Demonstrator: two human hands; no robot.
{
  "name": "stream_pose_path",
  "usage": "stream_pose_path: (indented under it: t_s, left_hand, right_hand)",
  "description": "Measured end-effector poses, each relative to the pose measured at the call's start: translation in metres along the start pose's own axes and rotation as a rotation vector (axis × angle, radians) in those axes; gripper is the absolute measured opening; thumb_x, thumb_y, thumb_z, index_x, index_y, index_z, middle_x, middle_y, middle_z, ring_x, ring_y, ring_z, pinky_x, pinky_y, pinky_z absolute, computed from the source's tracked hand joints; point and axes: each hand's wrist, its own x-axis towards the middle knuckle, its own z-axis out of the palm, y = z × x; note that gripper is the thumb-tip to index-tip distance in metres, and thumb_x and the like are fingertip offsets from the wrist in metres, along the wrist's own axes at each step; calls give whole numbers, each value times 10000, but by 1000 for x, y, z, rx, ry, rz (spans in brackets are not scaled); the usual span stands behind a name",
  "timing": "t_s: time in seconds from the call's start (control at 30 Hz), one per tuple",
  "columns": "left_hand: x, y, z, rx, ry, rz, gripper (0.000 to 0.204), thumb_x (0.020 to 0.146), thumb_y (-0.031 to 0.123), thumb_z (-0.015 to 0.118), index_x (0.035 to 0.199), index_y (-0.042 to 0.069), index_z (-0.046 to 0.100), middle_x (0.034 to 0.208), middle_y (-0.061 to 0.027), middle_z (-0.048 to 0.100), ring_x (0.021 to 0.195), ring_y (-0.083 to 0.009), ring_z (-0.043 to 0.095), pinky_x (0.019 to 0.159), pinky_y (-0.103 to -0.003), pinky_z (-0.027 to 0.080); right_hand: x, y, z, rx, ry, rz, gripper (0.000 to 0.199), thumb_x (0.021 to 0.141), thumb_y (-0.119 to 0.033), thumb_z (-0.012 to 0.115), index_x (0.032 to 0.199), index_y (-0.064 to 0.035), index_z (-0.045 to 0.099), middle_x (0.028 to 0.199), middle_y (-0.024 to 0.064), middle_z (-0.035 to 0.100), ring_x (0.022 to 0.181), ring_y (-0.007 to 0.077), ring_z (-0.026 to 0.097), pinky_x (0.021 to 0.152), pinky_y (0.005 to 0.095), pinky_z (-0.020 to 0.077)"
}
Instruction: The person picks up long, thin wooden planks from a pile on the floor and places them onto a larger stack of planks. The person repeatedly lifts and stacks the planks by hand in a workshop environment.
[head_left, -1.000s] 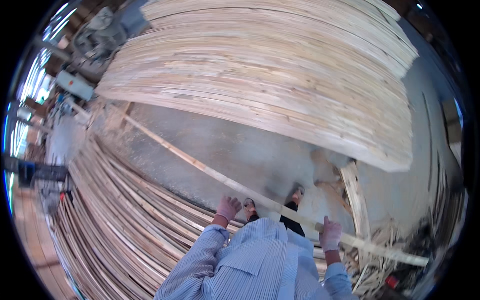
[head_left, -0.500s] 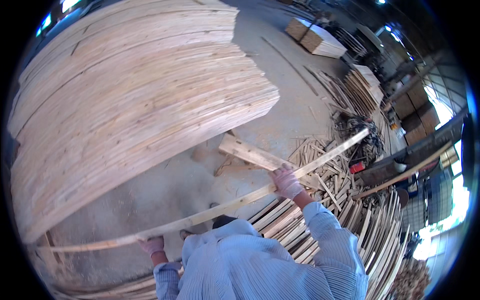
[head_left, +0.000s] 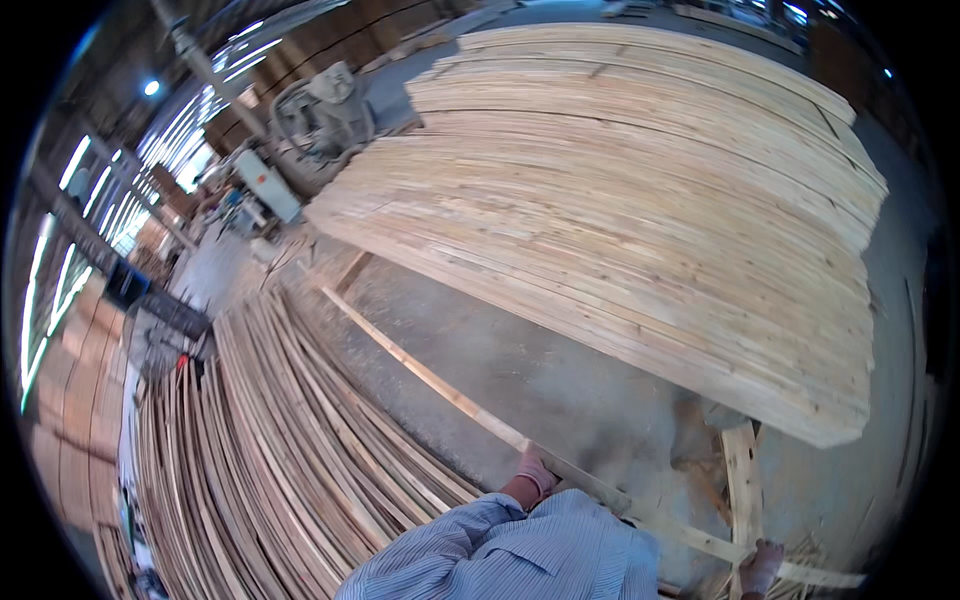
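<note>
A long, thin wooden strip (head_left: pixel 430 375) runs slantwise from the far left past my body to the lower right. Around its middle my left hand (head_left: pixel 537 472), in a pale pinkish glove, is closed from the near side. My right hand (head_left: pixel 762 568), gloved alike, grips the same strip close to its right end. Just beyond that hand a wider board (head_left: pixel 741 475) stands out from under the big stack, and the strip crosses it. Whether the strip touches that board I cannot tell.
A large stack of pale planks (head_left: pixel 620 230) fills the far side. Many long strips (head_left: pixel 290 420) lie in a pile at my left. Farther off stand a whitish cabinet (head_left: pixel 268 185), a dusty machine (head_left: pixel 322 112) and a post (head_left: pixel 205 65).
My view has swung to the left, bringing the strip pile and machinery into sight. Both hands keep hold of the strip, which now slants from far left to lower right.
</note>
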Motion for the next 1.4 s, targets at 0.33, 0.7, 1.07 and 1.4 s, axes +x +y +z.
stream_pose_path:
  t_s: [0.33,0.7,1.07,1.4]
  left_hand:
    - [14,7,3,24,-125,154,407,963,444,496,1224,137,550,1158,-81,634,1108,-320,576,949,-522,469]
    - [-16,121,23,14,-116,407,493,975,507,477,1269,115,534,1257,-96,596,1160,-329,555,1035,-523,411]
    - [-72,28,42,252,-453,-58,474,927,386,632,1232,35,539,1271,-152,600,1231,-294,531,1096,-463,369]
    - [-79,30,50,132,-355,198,376,983,331,554,1211,34,526,1197,-157,619,1118,-336,610,1031,-523,461]
  right_hand:
    - [81,41,129,101,300,-187,332,826,-392,578,974,-124,706,859,139,694,823,342,665,725,461,539]
    - [74,-84,41,28,6,-273,426,768,-366,714,1158,-199,671,987,114,705,911,300,681,793,432,537]
    - [50,-292,-107,278,-37,-645,429,810,-412,698,1118,-115,663,989,135,703,877,330,679,759,448,530]
    - [31,-289,-148,537,-75,-770,503,834,-408,713,1188,-60,634,958,161,712,850,349,683,743,447,529]
